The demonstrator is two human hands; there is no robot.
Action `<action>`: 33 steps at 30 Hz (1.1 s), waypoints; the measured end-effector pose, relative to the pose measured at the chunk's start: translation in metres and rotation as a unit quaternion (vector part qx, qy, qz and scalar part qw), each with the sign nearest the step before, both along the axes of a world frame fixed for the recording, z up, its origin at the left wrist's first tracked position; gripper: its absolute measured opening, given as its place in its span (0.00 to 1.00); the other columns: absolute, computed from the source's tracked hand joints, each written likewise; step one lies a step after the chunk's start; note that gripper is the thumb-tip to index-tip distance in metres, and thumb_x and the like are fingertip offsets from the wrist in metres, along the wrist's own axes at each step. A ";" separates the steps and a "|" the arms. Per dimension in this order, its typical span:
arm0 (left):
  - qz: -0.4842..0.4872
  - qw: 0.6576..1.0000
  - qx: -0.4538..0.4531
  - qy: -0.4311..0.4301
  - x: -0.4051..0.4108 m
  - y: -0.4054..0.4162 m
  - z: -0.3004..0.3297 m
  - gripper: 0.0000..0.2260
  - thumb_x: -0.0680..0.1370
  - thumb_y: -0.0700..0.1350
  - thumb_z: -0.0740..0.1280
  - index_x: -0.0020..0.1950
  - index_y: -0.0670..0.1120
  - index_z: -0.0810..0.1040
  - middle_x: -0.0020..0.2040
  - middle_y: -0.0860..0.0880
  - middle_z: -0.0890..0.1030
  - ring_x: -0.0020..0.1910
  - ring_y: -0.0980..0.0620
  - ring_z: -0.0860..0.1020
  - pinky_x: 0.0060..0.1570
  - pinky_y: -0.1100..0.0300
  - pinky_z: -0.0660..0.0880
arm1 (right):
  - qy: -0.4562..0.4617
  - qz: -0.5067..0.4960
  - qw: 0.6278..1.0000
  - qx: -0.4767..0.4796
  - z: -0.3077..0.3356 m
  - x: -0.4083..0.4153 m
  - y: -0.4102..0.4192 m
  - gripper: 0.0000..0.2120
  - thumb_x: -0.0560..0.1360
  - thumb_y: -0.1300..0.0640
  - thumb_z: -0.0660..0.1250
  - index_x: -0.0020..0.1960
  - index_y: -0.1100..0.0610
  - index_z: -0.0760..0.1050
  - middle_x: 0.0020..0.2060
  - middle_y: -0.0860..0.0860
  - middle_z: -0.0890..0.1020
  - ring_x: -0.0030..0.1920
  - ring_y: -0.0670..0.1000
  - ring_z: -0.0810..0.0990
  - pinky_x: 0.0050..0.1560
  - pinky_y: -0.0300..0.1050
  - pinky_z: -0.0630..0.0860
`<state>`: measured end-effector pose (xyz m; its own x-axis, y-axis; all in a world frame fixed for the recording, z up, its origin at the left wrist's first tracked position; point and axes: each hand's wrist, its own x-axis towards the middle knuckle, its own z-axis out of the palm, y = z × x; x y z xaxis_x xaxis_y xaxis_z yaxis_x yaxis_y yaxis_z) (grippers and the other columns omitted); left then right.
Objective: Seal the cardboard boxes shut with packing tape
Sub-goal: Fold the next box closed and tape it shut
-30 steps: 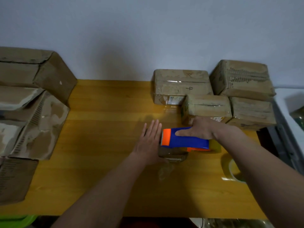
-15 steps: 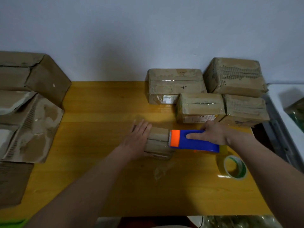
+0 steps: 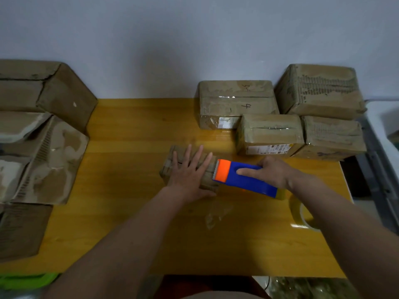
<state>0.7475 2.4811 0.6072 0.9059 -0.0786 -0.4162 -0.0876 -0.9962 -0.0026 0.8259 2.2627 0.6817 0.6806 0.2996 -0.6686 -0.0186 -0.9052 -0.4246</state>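
Blue dispenser [image 3: 246, 179] pulled off box [image 3: 172, 167], right hand [image 3: 272, 172] gripping; left hand [image 3: 190, 169] now flat atop.

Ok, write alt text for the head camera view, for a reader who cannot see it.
A person's left hand presses flat on a small cardboard box on a yellow wooden table, while the right hand grips a blue and orange tape dispenser at the box's right end. Four taped boxes sit behind on the right, worn cartons on the left.
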 end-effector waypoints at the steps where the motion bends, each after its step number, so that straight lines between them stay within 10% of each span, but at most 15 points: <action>1: 0.002 1.000 0.001 -0.001 -0.001 0.000 0.000 0.52 0.67 0.77 0.57 0.76 0.55 0.31 0.77 0.48 0.29 0.74 0.40 0.29 0.69 0.31 0.35 | 0.004 0.003 1.000 0.002 0.001 0.000 0.000 0.24 0.70 0.33 0.65 0.37 0.55 0.77 0.32 0.53 0.80 0.33 0.49 0.77 0.35 0.40 0.70; 11: 0.015 0.999 0.004 0.031 0.001 -0.001 0.002 0.55 0.65 0.79 0.57 0.75 0.55 0.28 0.75 0.48 0.26 0.73 0.40 0.26 0.68 0.30 0.33 | 0.028 -0.039 0.998 -0.034 -0.002 -0.003 -0.054 0.28 0.68 0.33 0.67 0.44 0.59 0.79 0.38 0.56 0.83 0.39 0.53 0.82 0.40 0.46 0.76; 17: 0.084 0.993 -0.073 0.050 0.006 -0.009 0.006 0.44 0.66 0.78 0.39 0.76 0.58 0.31 0.75 0.50 0.27 0.73 0.43 0.25 0.68 0.32 0.31 | 0.028 -0.013 0.998 -0.057 0.001 0.001 -0.050 0.27 0.71 0.34 0.66 0.51 0.58 0.76 0.44 0.53 0.81 0.44 0.51 0.80 0.43 0.45 0.74; 23: 0.082 0.994 -0.050 0.056 0.008 -0.010 0.002 0.50 0.66 0.80 0.51 0.75 0.57 0.28 0.74 0.49 0.24 0.72 0.42 0.25 0.68 0.30 0.32 | 0.048 0.068 0.988 -0.127 0.016 -0.006 -0.026 0.21 0.76 0.39 0.63 0.57 0.56 0.71 0.49 0.52 0.77 0.49 0.51 0.76 0.47 0.44 0.71; 29: 0.082 0.995 -0.032 0.052 0.007 -0.011 0.003 0.61 0.59 0.79 0.63 0.73 0.56 0.24 0.73 0.48 0.22 0.71 0.40 0.24 0.67 0.30 0.31 | -0.167 0.204 0.925 -0.274 0.001 -0.029 0.027 0.13 0.80 0.45 0.59 0.56 0.53 0.73 0.47 0.51 0.77 0.50 0.52 0.77 0.47 0.45 0.72; 33: 0.169 0.985 -0.031 0.023 0.000 -0.022 0.005 0.60 0.60 0.80 0.60 0.74 0.55 0.26 0.75 0.47 0.27 0.74 0.39 0.29 0.68 0.28 0.35 | -0.175 0.102 0.944 -0.259 -0.006 -0.036 0.000 0.22 0.79 0.38 0.56 0.53 0.56 0.73 0.41 0.51 0.75 0.44 0.51 0.77 0.49 0.46 0.76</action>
<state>0.7474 2.4595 0.6118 0.8646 0.1971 -0.4621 0.2497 -0.9667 0.0550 0.7903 2.2629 0.6752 0.8508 0.1431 -0.5056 0.2387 -0.9624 0.1293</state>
